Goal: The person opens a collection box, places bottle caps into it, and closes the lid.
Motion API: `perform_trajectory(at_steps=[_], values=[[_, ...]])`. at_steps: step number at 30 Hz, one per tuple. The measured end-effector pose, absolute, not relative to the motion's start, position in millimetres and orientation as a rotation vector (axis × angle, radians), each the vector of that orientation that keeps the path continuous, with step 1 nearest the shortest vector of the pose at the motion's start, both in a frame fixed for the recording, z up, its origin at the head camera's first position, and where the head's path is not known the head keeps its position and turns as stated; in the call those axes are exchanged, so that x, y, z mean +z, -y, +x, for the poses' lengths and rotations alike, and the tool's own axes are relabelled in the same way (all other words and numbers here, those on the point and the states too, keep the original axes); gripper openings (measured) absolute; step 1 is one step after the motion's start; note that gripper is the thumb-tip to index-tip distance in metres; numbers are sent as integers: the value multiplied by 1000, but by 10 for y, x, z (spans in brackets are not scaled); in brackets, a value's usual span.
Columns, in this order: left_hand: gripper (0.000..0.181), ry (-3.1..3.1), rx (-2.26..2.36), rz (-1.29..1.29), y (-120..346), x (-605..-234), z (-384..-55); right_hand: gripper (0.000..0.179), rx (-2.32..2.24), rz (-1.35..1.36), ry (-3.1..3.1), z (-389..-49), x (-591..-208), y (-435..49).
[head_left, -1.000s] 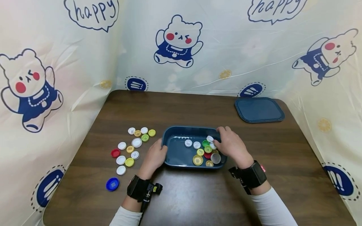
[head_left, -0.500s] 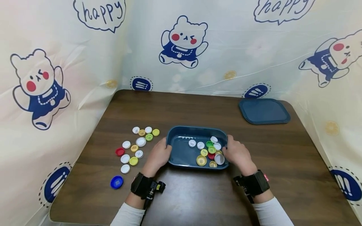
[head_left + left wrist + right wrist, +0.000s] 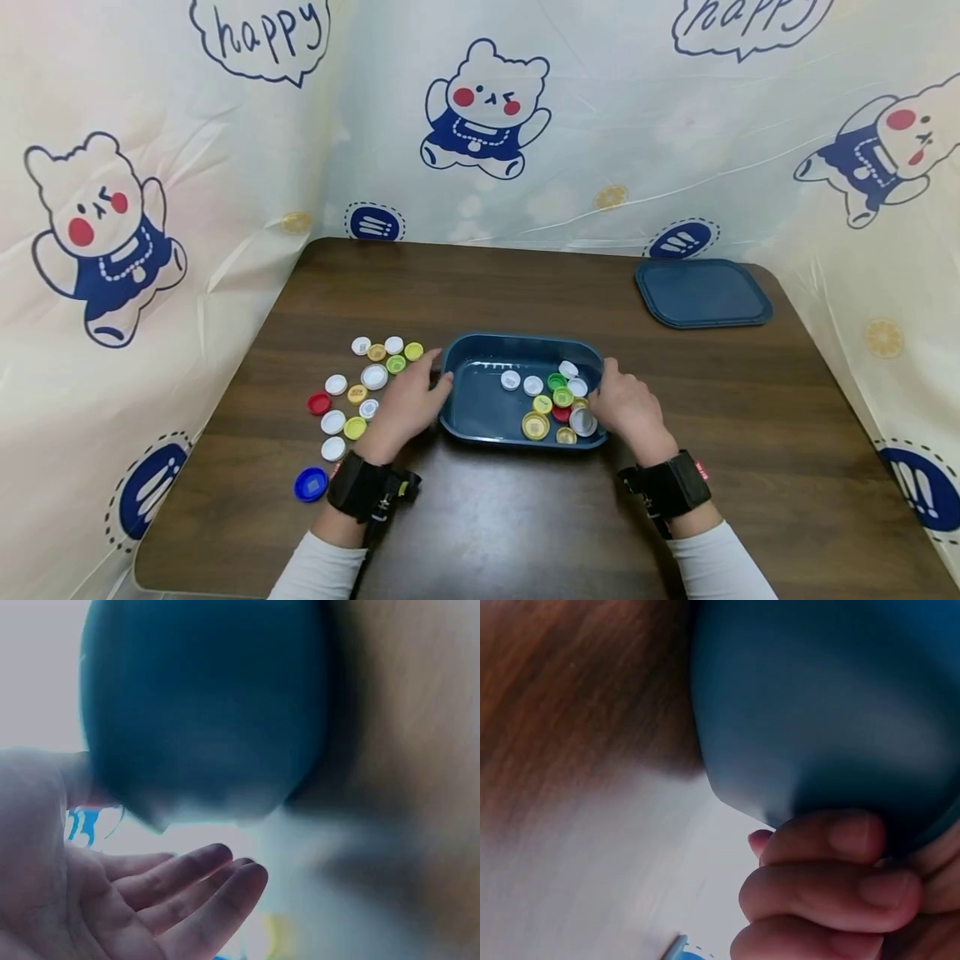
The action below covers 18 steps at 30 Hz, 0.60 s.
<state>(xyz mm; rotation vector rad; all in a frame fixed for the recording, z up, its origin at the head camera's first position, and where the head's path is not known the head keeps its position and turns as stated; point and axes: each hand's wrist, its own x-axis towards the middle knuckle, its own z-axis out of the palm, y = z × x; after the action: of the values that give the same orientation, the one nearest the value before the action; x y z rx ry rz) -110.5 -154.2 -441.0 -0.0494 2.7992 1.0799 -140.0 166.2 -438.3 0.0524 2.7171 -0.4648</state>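
Note:
A dark blue tray (image 3: 476, 408) rests on the brown table, with several white, green, yellow, red and gold bottle caps (image 3: 535, 427) gathered mostly in its right half. My right hand (image 3: 630, 408) grips the tray's right end; in the right wrist view its curled fingers (image 3: 817, 892) lie against the tray wall. Beside the left end is my left hand (image 3: 408, 404), with its fingers loosely extended and nothing in their hold. The left wrist view shows those fingers (image 3: 210, 900) apart from the tray wall (image 3: 202, 712); whether the thumb touches it is hard to tell.
Left of the tray, several loose caps lie scattered, including a red cap (image 3: 318, 404) and a larger blue cap (image 3: 311, 484) nearer the front. A flat blue lid-like panel (image 3: 703, 293) lies at the back right. A printed curtain (image 3: 600, 108) surrounds the table.
My right hand has gone from the caps inside the tray to gripping its right end. My left hand has let go of the left end and shifted slightly left.

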Motion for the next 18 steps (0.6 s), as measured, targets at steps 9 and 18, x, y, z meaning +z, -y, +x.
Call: perform_trajectory(at_steps=[9,18], values=[[53,-2964,662,102,2290,-4028,-1352,59,-483,71,-2706,-1382,-4354,-1644],[54,-2904,401,265,2678,-4083,-1740,59,-477,52,-2705,-1377,-4367,-1649]])
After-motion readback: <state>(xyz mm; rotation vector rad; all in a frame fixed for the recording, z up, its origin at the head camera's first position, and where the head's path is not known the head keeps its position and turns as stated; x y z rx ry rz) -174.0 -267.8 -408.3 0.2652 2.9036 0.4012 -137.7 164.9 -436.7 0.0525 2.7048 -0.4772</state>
